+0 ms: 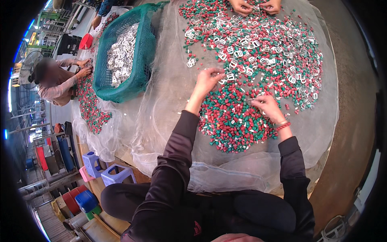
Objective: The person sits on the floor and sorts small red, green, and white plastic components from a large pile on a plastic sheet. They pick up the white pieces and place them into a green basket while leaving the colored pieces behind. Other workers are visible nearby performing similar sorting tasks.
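Observation:
A wide heap of small red, green and white pebble-like pieces [238, 125] lies in front of me, with many silver slide buckles [238, 53] mixed in, mostly in its farther part. My left hand [207, 82] reaches over the heap's left edge, its fingertips closed on a silver buckle [221, 81]; another buckle [230, 76] lies just beyond them. At the middle of the heap, my right hand [267, 107], with a red cord at the wrist, has thumb and forefinger pinched together. Something small and pale shows at their tips, too small to name.
Left of the heap stands a teal net-lined basket [102, 80] holding many buckles. Whitish mesh sheeting [161, 105] covers the table. Another person's hands [254, 6] work at the far edge; a co-worker [60, 80] sorts a second heap [90, 111] at left. Plastic stools [117, 174] stand below.

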A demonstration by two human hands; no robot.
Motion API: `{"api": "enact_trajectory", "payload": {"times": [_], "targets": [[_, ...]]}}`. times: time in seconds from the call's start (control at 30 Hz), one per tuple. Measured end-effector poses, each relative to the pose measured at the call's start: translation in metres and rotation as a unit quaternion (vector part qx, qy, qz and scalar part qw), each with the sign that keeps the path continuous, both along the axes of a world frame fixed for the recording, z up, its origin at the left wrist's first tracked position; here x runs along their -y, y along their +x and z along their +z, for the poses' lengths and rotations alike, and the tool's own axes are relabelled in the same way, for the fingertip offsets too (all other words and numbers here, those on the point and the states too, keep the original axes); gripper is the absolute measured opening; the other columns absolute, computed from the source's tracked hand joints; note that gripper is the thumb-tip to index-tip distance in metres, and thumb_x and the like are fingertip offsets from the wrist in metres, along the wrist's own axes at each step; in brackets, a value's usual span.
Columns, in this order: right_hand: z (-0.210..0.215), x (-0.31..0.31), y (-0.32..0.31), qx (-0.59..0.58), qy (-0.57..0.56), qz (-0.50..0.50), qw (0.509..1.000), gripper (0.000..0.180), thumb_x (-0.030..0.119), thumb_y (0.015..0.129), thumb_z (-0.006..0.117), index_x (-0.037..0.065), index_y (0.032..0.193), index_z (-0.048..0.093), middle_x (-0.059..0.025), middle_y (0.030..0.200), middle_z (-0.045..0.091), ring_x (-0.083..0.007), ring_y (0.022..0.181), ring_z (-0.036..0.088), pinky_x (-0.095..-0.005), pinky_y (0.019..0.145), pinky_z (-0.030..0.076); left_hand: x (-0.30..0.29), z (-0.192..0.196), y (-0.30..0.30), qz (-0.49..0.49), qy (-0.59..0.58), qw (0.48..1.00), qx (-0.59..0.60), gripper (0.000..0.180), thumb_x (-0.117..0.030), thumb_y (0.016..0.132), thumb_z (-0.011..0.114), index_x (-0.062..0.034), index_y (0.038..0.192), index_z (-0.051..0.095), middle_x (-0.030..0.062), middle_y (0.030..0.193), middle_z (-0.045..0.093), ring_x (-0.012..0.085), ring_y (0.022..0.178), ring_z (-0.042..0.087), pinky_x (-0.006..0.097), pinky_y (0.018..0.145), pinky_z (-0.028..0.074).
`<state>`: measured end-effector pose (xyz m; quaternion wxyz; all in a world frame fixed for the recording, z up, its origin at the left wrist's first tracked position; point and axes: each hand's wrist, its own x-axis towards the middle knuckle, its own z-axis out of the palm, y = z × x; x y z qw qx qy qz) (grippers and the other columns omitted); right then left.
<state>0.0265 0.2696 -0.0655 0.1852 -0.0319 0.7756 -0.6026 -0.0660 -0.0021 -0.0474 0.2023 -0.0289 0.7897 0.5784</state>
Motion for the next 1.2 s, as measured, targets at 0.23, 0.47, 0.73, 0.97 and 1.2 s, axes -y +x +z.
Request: {"api": "enact_trajectory", "payload": {"times": [0.23, 0.47, 0.73, 0.97, 1.2], "targets": [[0.054, -0.011, 0.004, 0.17, -0.53, -0.044, 0.83, 0.034, 0.034, 0.091, 0.056, 0.004, 0.08, 0.046, -0.0078, 0.063, 0.05, -0.0083, 0.045, 0.046, -0.0172, 0.029, 0.023, -0.011, -0.051, 0.003, -0.077, -0.357, 0.9, -0.238, 0.03, -0.021, 0.078, 0.073, 0.0, 0.096, 0.061, 0.0212, 0.084, 0.062, 0.0419, 0.083, 0.061, 0.047, 0.067, 0.049], [0.045, -0.006, -0.017, 0.216, -0.519, -0.112, 0.82, 0.016, 0.012, 0.088, 0.053, 0.002, 0.1, 0.051, -0.0119, 0.079, 0.056, -0.0162, 0.055, 0.058, -0.0171, 0.031, 0.031, 0.005, 0.01, 0.033, -0.057, 0.174, 0.982, 0.045, 0.015, -0.015, 0.085, 0.06, -0.0032, 0.092, 0.056, 0.0124, 0.09, 0.057, 0.025, 0.07, 0.059, 0.03, 0.046, 0.049], [-0.002, 0.04, -0.046, -0.15, 0.374, 0.069, 0.913, 0.034, 0.015, 0.083, 0.062, 0.009, 0.116, 0.062, -0.0148, 0.076, 0.066, -0.0313, 0.075, 0.066, -0.0432, 0.065, 0.052, -0.014, 0.041, 0.013, 0.077, 0.417, 0.902, 0.078, 0.03, -0.021, 0.086, 0.061, -0.0017, 0.11, 0.056, 0.0089, 0.089, 0.059, 0.0186, 0.068, 0.06, 0.023, 0.042, 0.045], [-0.005, 0.052, -0.012, -0.178, 0.389, 0.101, 0.898, 0.026, 0.008, 0.084, 0.053, 0.009, 0.11, 0.059, -0.0187, 0.089, 0.064, -0.0365, 0.079, 0.064, -0.0468, 0.064, 0.052, -0.049, -0.022, -0.002, -0.047, -0.339, 0.905, -0.252, 0.032, -0.028, 0.078, 0.073, 0.0, 0.091, 0.064, 0.0185, 0.083, 0.062, 0.0341, 0.074, 0.061, 0.043, 0.064, 0.047], [0.005, 0.048, -0.016, -0.06, 0.388, 0.055, 0.918, 0.037, 0.011, 0.075, 0.061, 0.0, 0.108, 0.052, -0.0202, 0.087, 0.065, -0.0387, 0.084, 0.064, -0.0498, 0.069, 0.051, -0.024, -0.009, 0.022, -0.042, 0.002, 0.997, -0.072, 0.025, -0.026, 0.086, 0.062, -0.0022, 0.081, 0.055, 0.0119, 0.079, 0.055, 0.023, 0.065, 0.055, 0.035, 0.05, 0.044]]}}
